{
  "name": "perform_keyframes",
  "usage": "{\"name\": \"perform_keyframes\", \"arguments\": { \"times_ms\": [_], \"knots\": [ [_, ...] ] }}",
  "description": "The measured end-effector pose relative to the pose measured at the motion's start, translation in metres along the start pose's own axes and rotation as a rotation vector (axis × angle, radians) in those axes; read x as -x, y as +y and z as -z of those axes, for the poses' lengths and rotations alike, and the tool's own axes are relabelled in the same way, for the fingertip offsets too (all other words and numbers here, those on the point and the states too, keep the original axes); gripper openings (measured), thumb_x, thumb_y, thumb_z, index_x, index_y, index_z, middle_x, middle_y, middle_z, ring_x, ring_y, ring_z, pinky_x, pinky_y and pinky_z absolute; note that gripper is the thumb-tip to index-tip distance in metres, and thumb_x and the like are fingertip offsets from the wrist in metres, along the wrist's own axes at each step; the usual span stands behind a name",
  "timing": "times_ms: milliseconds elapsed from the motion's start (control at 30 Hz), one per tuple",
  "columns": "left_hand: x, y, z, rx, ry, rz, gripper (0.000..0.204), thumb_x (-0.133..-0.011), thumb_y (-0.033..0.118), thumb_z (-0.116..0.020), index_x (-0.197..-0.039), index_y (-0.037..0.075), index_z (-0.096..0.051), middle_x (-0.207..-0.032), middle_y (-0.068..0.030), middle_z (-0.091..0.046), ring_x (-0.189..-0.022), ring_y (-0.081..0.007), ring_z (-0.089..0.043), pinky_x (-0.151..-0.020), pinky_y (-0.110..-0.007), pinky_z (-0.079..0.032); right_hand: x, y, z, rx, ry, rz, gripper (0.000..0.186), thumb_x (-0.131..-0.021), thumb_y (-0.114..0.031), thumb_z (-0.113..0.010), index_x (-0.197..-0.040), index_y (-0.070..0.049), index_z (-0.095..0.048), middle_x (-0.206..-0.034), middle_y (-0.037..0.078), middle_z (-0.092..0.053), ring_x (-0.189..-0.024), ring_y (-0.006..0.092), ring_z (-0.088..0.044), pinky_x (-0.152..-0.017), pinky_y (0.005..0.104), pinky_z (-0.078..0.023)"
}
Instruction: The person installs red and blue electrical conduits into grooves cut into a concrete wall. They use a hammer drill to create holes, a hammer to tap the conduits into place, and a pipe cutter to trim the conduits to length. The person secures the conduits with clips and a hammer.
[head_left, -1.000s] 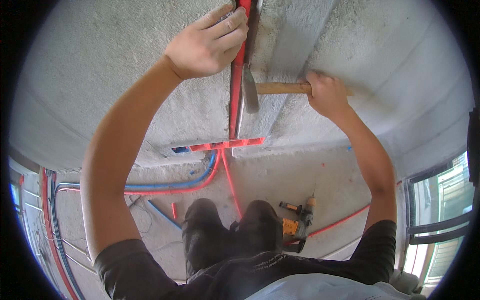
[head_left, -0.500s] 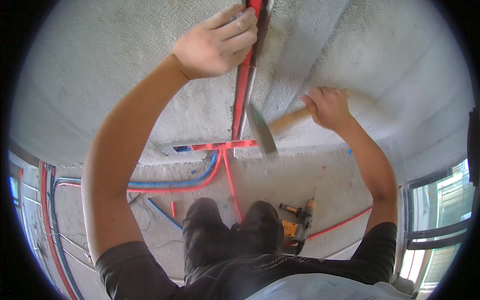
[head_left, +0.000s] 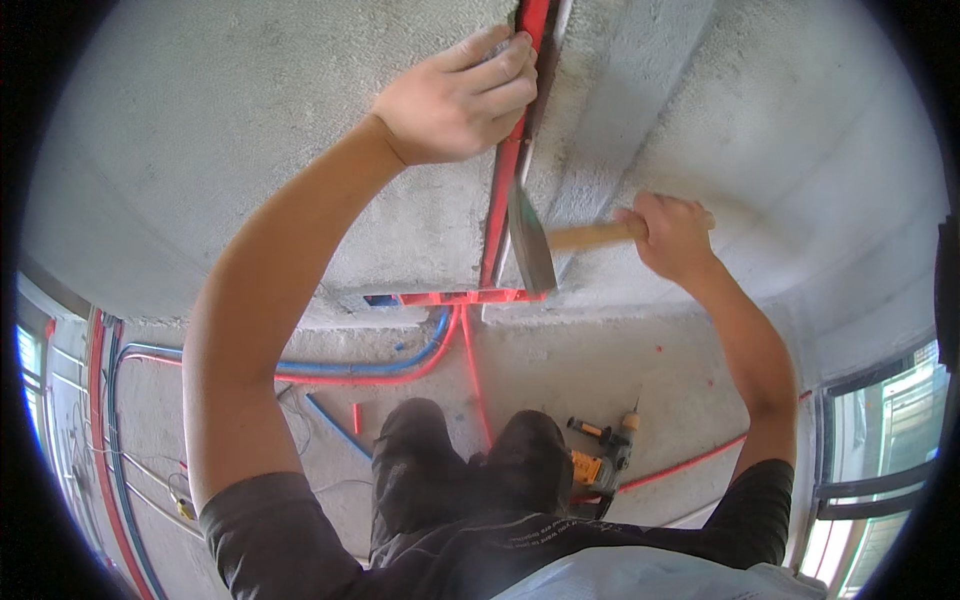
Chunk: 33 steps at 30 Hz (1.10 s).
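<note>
A red conduit pipe (head_left: 508, 165) runs up a groove in the rough grey wall. My left hand (head_left: 465, 100) is at its upper part, fingers bent and closed against the pipe; the fingertips are partly hidden. My right hand (head_left: 675, 235) grips a hammer (head_left: 531, 240) by its wooden handle (head_left: 590, 236). The hammer's metal head is beside the groove, below my left hand; whether it touches the pipe or the wall I cannot tell. At the foot of the groove sits a row of red electrical boxes (head_left: 465, 297), with a blue box (head_left: 381, 300) at its left end.
Blue pipe (head_left: 370, 368) and red pipe (head_left: 350, 380) bend along the floor from the boxes. An orange and black rotary hammer drill (head_left: 600, 466) lies right of my knees. Loose blue (head_left: 338, 426) and red (head_left: 357, 417) pipe offcuts lie left. A window (head_left: 885, 425) is at far right.
The hammer head has shifted slightly up and right, closer to the groove, with my right hand a little lower and further right. My left hand stays at the pipe; the whole view has shifted slightly.
</note>
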<state>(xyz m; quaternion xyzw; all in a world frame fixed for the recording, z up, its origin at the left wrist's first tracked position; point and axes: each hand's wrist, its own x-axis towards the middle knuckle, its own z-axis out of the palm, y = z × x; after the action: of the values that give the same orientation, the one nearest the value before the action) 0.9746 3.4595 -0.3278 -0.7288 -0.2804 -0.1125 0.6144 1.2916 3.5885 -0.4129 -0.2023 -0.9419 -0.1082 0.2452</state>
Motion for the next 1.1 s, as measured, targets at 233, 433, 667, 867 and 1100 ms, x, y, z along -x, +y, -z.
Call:
{"name": "perform_keyframes", "arguments": {
  "times_ms": [233,433,667,867,1100],
  "knots": [
    [0.001,-0.002,-0.002,-0.009,0.014,-0.009,0.032,-0.067,0.015,-0.073,-0.095,-0.001,-0.074,-0.112,-0.0092,-0.068,-0.120,-0.0281,-0.063,-0.110,-0.044,-0.051,-0.001,-0.001,-0.007,0.049,-0.045,-0.089,0.016,-0.091,-0.019,-0.069,-0.083,-0.007,-0.062,-0.072,0.015,-0.069,-0.066,0.0371,-0.068,-0.059,0.0491,-0.051],
    [-0.004,-0.007,0.003,0.032,0.050,0.039,0.031,-0.065,0.013,-0.071,-0.093,-0.001,-0.073,-0.111,-0.0096,-0.068,-0.120,-0.0291,-0.063,-0.108,-0.044,-0.052,-0.004,0.001,-0.005,0.029,-0.041,-0.138,0.015,-0.089,-0.014,-0.071,-0.085,-0.005,-0.060,-0.071,0.019,-0.066,-0.068,0.0435,-0.065,-0.067,0.0538,-0.050],
    [-0.004,-0.003,0.000,0.016,0.042,0.035,0.029,-0.066,0.013,-0.071,-0.091,-0.001,-0.072,-0.111,-0.0101,-0.068,-0.121,-0.0290,-0.063,-0.108,-0.045,-0.051,-0.010,-0.002,0.000,0.041,-0.104,-0.179,0.011,-0.087,-0.011,-0.069,-0.085,-0.004,-0.061,-0.072,0.019,-0.067,-0.071,0.0435,-0.067,-0.070,0.0538,-0.051],
    [-0.001,-0.001,-0.004,-0.020,0.028,0.011,0.029,-0.068,0.014,-0.072,-0.093,0.000,-0.073,-0.114,-0.0109,-0.068,-0.122,-0.0295,-0.063,-0.110,-0.046,-0.050,-0.005,-0.009,0.001,0.054,-0.124,-0.173,0.009,-0.088,-0.015,-0.067,-0.090,-0.006,-0.064,-0.075,0.016,-0.070,-0.072,0.0372,-0.069,-0.069,0.0508,-0.053],
    [-0.004,-0.001,-0.006,0.021,0.027,0.019,0.030,-0.072,0.011,-0.072,-0.098,-0.003,-0.073,-0.112,-0.0128,-0.068,-0.122,-0.0305,-0.063,-0.111,-0.047,-0.049,0.001,0.016,0.006,-0.060,-0.073,-0.047,0.010,-0.087,-0.014,-0.068,-0.092,-0.006,-0.067,-0.077,0.015,-0.070,-0.073,0.0379,-0.070,-0.067,0.0501,-0.053]
  ]
}}
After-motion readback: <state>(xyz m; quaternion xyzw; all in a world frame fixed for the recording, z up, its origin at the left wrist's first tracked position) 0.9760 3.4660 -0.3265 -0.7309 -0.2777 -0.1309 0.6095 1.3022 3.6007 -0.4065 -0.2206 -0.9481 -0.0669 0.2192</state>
